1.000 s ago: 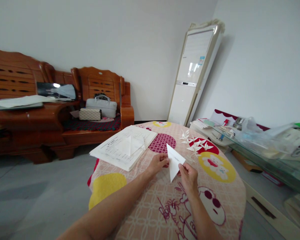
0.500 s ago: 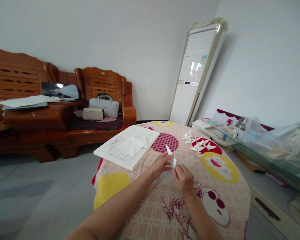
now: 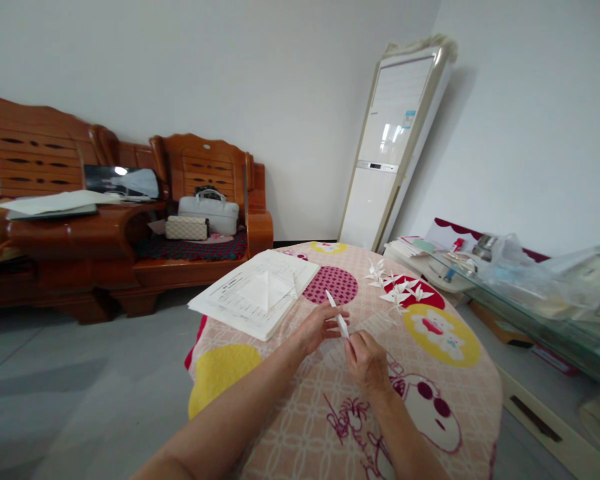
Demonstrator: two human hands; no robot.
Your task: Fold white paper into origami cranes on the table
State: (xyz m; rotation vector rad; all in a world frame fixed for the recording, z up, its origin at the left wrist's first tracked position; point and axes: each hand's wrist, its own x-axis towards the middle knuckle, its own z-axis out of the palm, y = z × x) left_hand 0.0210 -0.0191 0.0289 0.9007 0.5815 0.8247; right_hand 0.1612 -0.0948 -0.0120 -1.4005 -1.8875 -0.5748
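Observation:
A narrow folded piece of white paper [image 3: 338, 316] is held between my two hands above the table, seen almost edge-on with its pointed tip away from me. My left hand [image 3: 319, 328] has its fingers around the paper's left side and middle. With thumb and fingertips pressed together, my right hand [image 3: 366, 360] pinches its near end. Several white folded paper cranes [image 3: 401, 291] lie in a cluster on the table beyond my right hand. Left of my hands, a square of white paper [image 3: 267, 292] rests on a stack of printed sheets [image 3: 240, 313].
A patterned cloth covers the round table [image 3: 290, 413]. At the right stands a glass-topped cabinet [image 3: 530, 327] holding a plastic bag [image 3: 517, 263] and papers. A wooden sofa [image 3: 210, 160] with bags on it is at the left; a tall air conditioner [image 3: 395, 140] stands behind.
The folded paper has turned from showing a wider face to nearly edge-on, its tip moving slightly left. My left hand's fingers have shifted a little; my right hand keeps its pinch.

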